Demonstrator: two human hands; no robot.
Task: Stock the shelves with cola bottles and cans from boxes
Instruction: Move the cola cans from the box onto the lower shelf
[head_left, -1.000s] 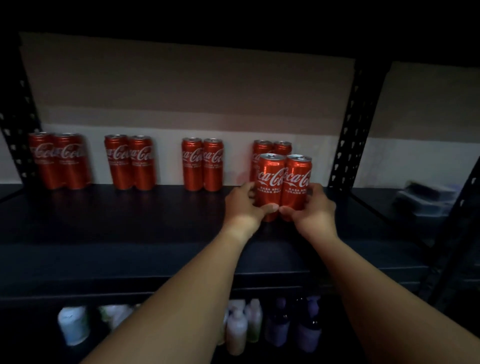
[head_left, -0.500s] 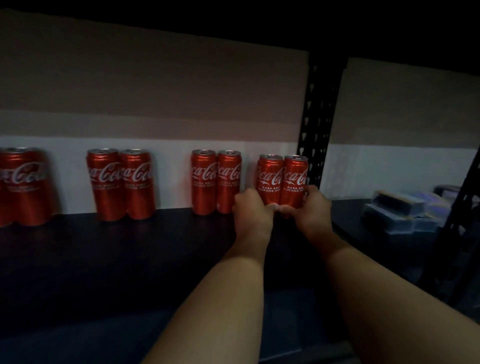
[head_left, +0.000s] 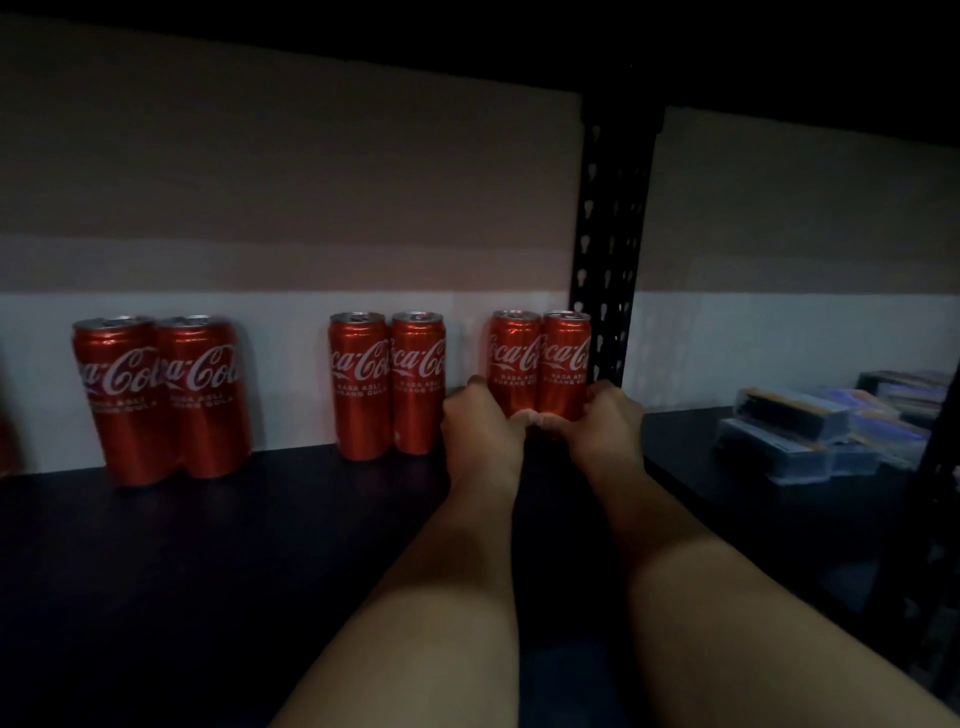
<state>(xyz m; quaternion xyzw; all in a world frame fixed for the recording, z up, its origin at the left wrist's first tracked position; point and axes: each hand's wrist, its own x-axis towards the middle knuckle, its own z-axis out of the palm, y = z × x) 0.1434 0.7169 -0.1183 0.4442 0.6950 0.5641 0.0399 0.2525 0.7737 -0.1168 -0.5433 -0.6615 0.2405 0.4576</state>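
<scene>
Both bare forearms reach forward side by side from the lower edge of the view, narrowing toward the wrists. The left hand (head_left: 480, 418) curls its fingers round the left side of a pair of red cola cans (head_left: 540, 361), thumb lying across the front low down. The right hand (head_left: 605, 418) mirrors it on the right side, fingers wrapped behind and thumb to the front. The two thumb tips meet, touching, in front of the cans. Each grip sits low on the cans. Both wrists are roughly straight, knuckles turned upward and outward.

Dim two-tone wall (head_left: 311, 208), black upright (head_left: 610, 234)
</scene>
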